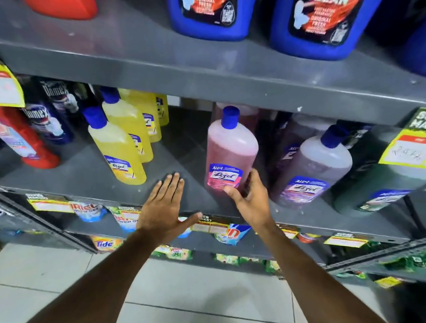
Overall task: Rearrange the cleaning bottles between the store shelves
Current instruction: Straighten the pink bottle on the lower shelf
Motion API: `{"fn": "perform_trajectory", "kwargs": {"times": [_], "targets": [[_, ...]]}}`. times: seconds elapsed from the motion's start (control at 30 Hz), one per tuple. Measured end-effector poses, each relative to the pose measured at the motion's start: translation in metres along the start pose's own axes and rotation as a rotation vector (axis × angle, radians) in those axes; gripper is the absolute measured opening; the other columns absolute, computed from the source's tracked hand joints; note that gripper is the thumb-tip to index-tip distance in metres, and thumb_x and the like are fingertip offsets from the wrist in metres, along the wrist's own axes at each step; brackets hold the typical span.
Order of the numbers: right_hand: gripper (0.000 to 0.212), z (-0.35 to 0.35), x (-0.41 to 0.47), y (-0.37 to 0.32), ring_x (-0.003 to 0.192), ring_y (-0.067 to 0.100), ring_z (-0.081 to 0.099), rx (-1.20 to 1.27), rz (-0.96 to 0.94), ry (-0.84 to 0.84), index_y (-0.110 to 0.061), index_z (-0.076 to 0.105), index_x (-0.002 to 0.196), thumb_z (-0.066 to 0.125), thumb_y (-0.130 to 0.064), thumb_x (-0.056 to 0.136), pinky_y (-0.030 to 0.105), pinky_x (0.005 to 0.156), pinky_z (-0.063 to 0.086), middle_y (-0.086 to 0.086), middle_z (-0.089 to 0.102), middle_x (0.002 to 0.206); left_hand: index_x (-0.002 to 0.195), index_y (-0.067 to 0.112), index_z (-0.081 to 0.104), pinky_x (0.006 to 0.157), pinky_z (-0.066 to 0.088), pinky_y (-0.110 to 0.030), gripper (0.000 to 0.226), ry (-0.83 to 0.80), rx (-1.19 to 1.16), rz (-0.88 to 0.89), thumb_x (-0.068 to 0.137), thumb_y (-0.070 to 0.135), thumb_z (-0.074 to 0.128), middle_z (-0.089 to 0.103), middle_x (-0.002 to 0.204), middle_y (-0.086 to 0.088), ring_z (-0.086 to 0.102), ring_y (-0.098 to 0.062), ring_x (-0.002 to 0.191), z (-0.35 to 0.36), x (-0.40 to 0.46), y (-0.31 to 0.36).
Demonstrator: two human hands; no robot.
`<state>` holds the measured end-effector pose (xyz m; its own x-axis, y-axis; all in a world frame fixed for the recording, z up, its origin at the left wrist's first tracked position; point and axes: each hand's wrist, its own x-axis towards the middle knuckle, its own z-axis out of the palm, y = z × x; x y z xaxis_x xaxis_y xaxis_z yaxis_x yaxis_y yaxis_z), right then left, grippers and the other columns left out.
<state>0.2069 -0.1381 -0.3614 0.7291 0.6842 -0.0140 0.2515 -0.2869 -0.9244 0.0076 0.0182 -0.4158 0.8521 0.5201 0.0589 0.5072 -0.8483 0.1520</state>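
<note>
A pink Lizol bottle [228, 154] with a blue cap stands on the grey middle shelf [80, 173]. My right hand [250, 199] is at its base, thumb and fingertips touching the label's lower edge, fingers spread and not closed around it. My left hand [165, 206] hovers flat and open over the bare shelf between the pink bottle and a row of yellow Lizol bottles [118, 148]. To the right lean a lavender Lizol bottle [313, 165] and a dark green one [374, 190].
Red [22, 138] and dark Domex bottles [50, 118] stand at the shelf's left. Big blue jugs [326, 5] and a red one [64, 5] sit on the upper shelf. Detergent packets [231, 235] and yellow price tags [422, 148] line the lower shelves. Tiled floor below.
</note>
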Motion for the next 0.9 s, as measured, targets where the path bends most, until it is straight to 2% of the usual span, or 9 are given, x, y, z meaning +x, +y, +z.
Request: {"fn": "perform_trajectory", "kwargs": {"times": [0.13,0.33,0.53,0.67,0.9], "targets": [[0.064,-0.001,0.005,0.004,0.108,0.008,0.071,-0.034,0.048,-0.075,-0.032,0.052,0.132,0.090,-0.031,0.081,0.031,0.096,0.059,-0.015,0.070,0.118,0.164,0.003,0.020,0.131,0.017,-0.049,0.112,0.006,-0.008,-0.001,0.092,0.088,0.031,0.021,0.173,-0.018,0.017,-0.031,0.161,0.001,0.000,0.000],[0.068,0.002,0.005,0.006,0.108,0.010,0.068,-0.032,0.081,-0.065,-0.021,0.052,0.141,0.088,-0.027,0.084,0.030,0.094,0.056,-0.011,0.067,0.122,0.165,0.004,0.017,0.131,0.017,-0.049,0.113,-0.003,-0.012,-0.009,0.092,0.089,0.030,0.019,0.174,-0.017,0.014,-0.030,0.162,0.002,0.000,-0.001],[0.067,0.001,0.005,0.012,0.113,0.015,0.070,-0.039,0.086,-0.059,-0.021,0.052,0.142,0.087,-0.027,0.085,0.042,0.101,0.057,-0.008,0.069,0.125,0.166,0.004,0.011,0.132,0.010,-0.046,0.112,-0.012,-0.011,-0.004,0.093,0.089,0.028,0.012,0.175,-0.017,0.008,-0.030,0.163,0.001,0.000,-0.001],[0.064,0.000,0.006,0.013,0.111,0.012,0.070,-0.043,0.080,-0.069,-0.026,0.053,0.137,0.087,-0.028,0.084,0.043,0.103,0.059,-0.009,0.069,0.125,0.166,0.005,0.008,0.132,0.008,-0.046,0.112,-0.014,-0.018,-0.006,0.093,0.089,0.026,0.008,0.176,-0.016,0.004,-0.029,0.163,0.002,0.001,-0.001],[0.071,-0.001,0.005,0.014,0.115,0.015,0.069,-0.038,0.071,-0.071,-0.021,0.050,0.143,0.088,-0.026,0.083,0.046,0.104,0.058,-0.007,0.068,0.127,0.166,0.004,0.006,0.132,0.005,-0.045,0.113,-0.024,-0.043,-0.003,0.093,0.088,0.025,0.006,0.176,-0.016,0.003,-0.030,0.163,-0.002,0.001,0.000]]}}
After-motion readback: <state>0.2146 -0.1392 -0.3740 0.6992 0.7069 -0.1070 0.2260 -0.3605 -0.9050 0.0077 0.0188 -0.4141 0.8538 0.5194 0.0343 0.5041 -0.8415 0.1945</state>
